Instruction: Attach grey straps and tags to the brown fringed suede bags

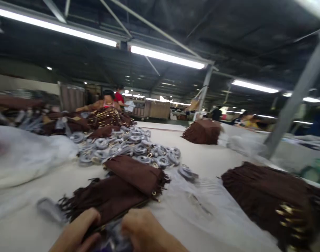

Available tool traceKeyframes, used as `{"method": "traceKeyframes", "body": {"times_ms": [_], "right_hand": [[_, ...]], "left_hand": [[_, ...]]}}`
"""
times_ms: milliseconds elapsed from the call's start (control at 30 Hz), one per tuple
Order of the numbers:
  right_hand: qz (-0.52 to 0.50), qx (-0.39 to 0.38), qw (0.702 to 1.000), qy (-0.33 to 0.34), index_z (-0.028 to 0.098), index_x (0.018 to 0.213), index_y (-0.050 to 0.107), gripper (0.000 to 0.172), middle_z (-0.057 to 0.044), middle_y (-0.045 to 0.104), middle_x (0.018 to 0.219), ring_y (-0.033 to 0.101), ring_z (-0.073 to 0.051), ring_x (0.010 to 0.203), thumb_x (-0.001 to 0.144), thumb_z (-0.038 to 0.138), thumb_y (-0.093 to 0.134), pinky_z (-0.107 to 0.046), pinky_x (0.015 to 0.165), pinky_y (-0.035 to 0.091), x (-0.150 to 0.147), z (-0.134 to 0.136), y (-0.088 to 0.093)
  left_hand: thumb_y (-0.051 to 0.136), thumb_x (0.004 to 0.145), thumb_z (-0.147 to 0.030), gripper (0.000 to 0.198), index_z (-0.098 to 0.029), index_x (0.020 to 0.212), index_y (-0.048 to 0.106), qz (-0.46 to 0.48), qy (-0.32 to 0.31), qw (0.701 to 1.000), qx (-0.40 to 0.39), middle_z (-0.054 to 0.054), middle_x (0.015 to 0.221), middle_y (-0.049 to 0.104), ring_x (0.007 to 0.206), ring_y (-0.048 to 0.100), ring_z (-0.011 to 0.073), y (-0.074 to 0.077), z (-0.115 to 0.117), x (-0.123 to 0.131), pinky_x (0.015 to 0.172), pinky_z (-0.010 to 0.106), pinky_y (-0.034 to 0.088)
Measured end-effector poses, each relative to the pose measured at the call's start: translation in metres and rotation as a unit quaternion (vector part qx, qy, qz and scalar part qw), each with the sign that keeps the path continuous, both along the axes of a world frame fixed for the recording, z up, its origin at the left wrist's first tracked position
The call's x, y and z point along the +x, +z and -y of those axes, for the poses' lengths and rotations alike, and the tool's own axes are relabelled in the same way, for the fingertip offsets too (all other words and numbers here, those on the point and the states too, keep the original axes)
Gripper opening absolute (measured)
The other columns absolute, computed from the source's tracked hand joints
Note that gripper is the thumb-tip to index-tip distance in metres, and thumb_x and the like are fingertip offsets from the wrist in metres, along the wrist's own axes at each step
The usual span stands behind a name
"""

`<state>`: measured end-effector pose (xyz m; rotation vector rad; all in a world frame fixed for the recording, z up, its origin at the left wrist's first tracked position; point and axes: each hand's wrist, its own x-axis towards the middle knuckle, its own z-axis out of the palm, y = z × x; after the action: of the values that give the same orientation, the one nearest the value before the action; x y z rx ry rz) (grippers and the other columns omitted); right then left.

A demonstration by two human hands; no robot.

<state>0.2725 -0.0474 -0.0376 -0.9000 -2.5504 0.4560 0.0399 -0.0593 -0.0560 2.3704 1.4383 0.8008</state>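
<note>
My left hand (77, 231) is at the bottom of the view, its fingers closed on the near edge of a brown fringed bag. Beside it, my right hand (146, 229) is curled around a grey plastic-wrapped bundle (114, 238) at the bag's edge. Blur and the frame's bottom edge hide part of that bundle. Just ahead of both hands lie brown fringed bags (107, 196), one (136, 173) resting askew over another, with small gold fittings at a corner.
Several grey wrapped coils (136, 140) with gold clasps are heaped beyond the bags. Brown stacks stand at right (265, 196) and farther back (203, 131). White plastic sheeting (31, 154) covers the left side. A co-worker (109, 101) is behind a brown pile. A grey post (296, 91) rises at right.
</note>
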Motion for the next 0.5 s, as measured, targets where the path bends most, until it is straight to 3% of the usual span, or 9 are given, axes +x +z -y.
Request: {"method": "traceKeyframes", "body": {"times_ms": [67, 133, 233, 367, 500], "right_hand": [[-0.002, -0.006, 0.998, -0.061, 0.018, 0.075, 0.066, 0.011, -0.004, 0.069, 0.077, 0.062, -0.017, 0.074, 0.074, 0.009, 0.06, -0.024, 0.065, 0.042, 0.007, 0.003, 0.004], [-0.02, -0.023, 0.994, -0.102, 0.018, 0.071, 0.065, 0.015, -0.003, 0.069, 0.073, 0.061, -0.016, 0.071, 0.076, 0.01, 0.054, -0.024, 0.065, 0.04, 0.033, -0.004, 0.016], [-0.033, -0.033, 0.984, -0.17, 0.019, 0.066, 0.061, 0.019, -0.001, 0.064, 0.064, 0.058, -0.016, 0.062, 0.08, 0.017, 0.048, -0.025, 0.06, 0.038, 0.084, -0.021, 0.029], [-0.058, -0.019, 0.961, -0.27, 0.02, 0.065, 0.057, 0.02, 0.0, 0.061, 0.059, 0.055, -0.018, 0.059, 0.082, 0.028, 0.049, -0.027, 0.058, 0.037, 0.135, -0.032, 0.025], [-0.052, -0.065, 0.97, -0.23, 0.021, 0.069, 0.057, 0.021, 0.0, 0.059, 0.062, 0.054, -0.018, 0.061, 0.085, 0.031, 0.048, -0.027, 0.057, 0.037, 0.144, -0.023, 0.023]], "left_hand": [[0.054, 0.074, -0.018, 0.007, -0.022, 0.079, 0.052, -0.016, 0.022, 0.998, -0.063, -0.001, 0.08, 0.063, 0.075, 0.058, 0.0179, 0.009, 0.015, -0.009, 0.068, 0.026, 0.045], [0.049, 0.073, -0.02, 0.004, -0.022, 0.076, 0.047, -0.016, 0.033, 0.994, -0.108, 0.0, 0.08, 0.061, 0.076, 0.056, 0.0183, 0.022, 0.017, -0.01, 0.069, 0.027, 0.041], [0.045, 0.076, -0.029, 0.01, -0.022, 0.07, 0.041, 0.023, 0.054, 0.988, -0.142, -0.002, 0.073, 0.054, 0.072, 0.051, 0.0178, 0.037, 0.007, -0.015, 0.066, 0.027, 0.038], [0.044, 0.075, -0.038, 0.02, -0.023, 0.065, 0.036, 0.091, 0.105, 0.98, -0.146, -0.003, 0.065, 0.046, 0.068, 0.047, 0.0171, 0.04, -0.008, -0.03, 0.063, 0.027, 0.037], [0.04, 0.078, -0.036, 0.017, -0.023, 0.067, 0.036, 0.07, 0.138, 0.984, -0.086, -0.003, 0.066, 0.047, 0.067, 0.047, 0.0181, 0.042, -0.01, -0.03, 0.064, 0.029, 0.037]]}}
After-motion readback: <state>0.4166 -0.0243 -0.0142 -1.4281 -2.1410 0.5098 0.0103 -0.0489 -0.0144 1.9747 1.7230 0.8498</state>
